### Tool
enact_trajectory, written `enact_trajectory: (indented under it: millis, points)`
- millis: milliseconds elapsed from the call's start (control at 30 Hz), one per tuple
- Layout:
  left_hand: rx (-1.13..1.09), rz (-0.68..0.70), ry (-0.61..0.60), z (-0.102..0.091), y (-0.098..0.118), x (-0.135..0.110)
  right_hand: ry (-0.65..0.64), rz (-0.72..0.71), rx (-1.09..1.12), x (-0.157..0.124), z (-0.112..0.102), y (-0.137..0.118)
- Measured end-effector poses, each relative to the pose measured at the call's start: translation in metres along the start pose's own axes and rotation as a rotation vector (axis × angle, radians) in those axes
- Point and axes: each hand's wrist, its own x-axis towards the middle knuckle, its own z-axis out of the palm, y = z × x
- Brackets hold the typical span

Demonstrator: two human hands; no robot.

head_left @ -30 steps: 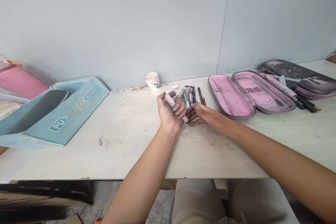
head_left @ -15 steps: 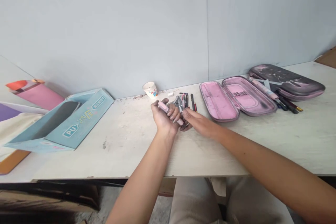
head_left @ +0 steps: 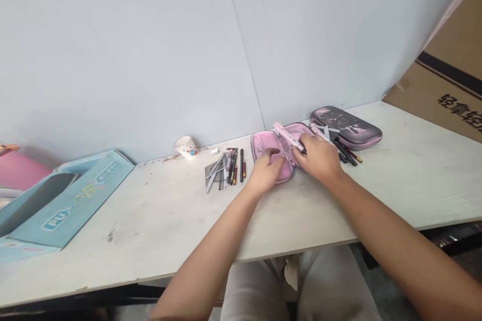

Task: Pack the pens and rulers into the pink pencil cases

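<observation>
My right hand (head_left: 318, 158) is closed around a pink pen (head_left: 286, 135), which slants up and left over the open pencil case (head_left: 257, 141). The case lies unfolded with its pink lining up; a dark border runs round it. My left hand (head_left: 266, 173) is over the left half of the case, thumb and forefinger apart and curved, with nothing visible between them. Whether its fingertips press on the lining I cannot tell. Left of the case lie several pens and pencils (head_left: 241, 165) beside grey set squares and rulers (head_left: 215, 173).
A closed dark-and-pink case (head_left: 348, 128) lies behind on the right, with pens and rulers (head_left: 344, 153) against it. A paper cup (head_left: 186, 147) and a white eraser (head_left: 214, 151) are near the wall. A blue box (head_left: 75, 200) occupies the left; a cardboard box (head_left: 444, 75) stands far right.
Both hands have moved right from beside the loose stationery to the open pencil case. The pink pen, earlier in my left hand, now shows in my right. The view has swung right.
</observation>
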Motion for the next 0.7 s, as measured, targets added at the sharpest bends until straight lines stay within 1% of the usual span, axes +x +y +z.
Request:
enact_trajectory:
  millis: [67,133,167,233,300,400,467,500,533,633,700]
  points:
    - [0.251,0.090,-0.142,0.014,0.000,0.001,0.032,0.043,-0.111,0.002,0.000,0.025]
    - [0.420,0.169,-0.220,0.024,0.001,0.000,0.027,0.078,-0.192,0.003,0.004,0.040]
    - [0.471,0.197,-0.238,0.026,0.001,-0.002,0.026,0.093,-0.233,0.003,0.006,0.043]
    - [0.505,0.232,-0.245,0.025,0.002,-0.005,0.038,0.106,-0.310,0.002,0.010,0.043]
    - [0.476,0.248,-0.222,0.016,-0.001,-0.007,0.064,0.091,-0.359,-0.001,0.013,0.038]
    - [0.455,0.259,-0.101,-0.009,-0.014,-0.008,0.090,0.015,-0.354,-0.006,0.014,0.029]
    - [0.507,0.244,-0.021,-0.032,-0.029,-0.007,0.090,-0.045,-0.335,-0.009,0.015,0.024]
    - [0.548,0.227,-0.001,-0.045,-0.038,-0.006,0.087,-0.078,-0.330,-0.010,0.016,0.023]
    - [0.598,0.201,0.011,-0.058,-0.048,-0.006,0.083,-0.114,-0.327,-0.011,0.017,0.022]
    - [0.729,0.124,-0.009,-0.096,-0.081,-0.007,0.075,-0.207,-0.330,-0.010,0.021,0.019]
    - [0.764,0.105,-0.038,-0.116,-0.101,-0.010,0.063,-0.242,-0.328,-0.008,0.024,0.015]
